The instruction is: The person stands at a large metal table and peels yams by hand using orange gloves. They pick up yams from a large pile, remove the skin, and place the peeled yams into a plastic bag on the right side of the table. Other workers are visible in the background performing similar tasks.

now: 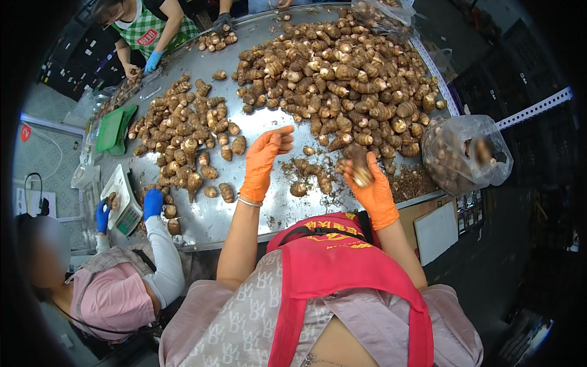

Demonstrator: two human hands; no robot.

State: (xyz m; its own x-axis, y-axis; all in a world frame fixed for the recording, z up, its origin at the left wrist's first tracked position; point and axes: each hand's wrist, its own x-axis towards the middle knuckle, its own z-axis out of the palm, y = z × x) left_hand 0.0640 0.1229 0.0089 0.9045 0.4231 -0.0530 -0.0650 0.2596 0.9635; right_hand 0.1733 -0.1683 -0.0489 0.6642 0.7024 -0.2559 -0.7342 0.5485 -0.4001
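My right hand [375, 195], in an orange glove, grips a brown taro corm [359, 158] with a pale end, near the front edge of a large taro pile [339, 73]. My left hand [264, 158], also gloved in orange, is above the metal table [270, 202] with its fingers curled together. Nothing shows in it, though its palm is turned from view. Between and below the hands, a few loose taros [299, 189] lie among root scraps [293, 172]. A second, smaller group of taros [183, 133] spreads to the left of my left hand.
A clear plastic bag of taros [442, 160] stands at the table's right edge; another bag [385, 16] is at the far end. At left, a person's blue-gloved hand [153, 204] is beside a white scale [117, 197]. Beyond the green tray [111, 130], another person handles taros.
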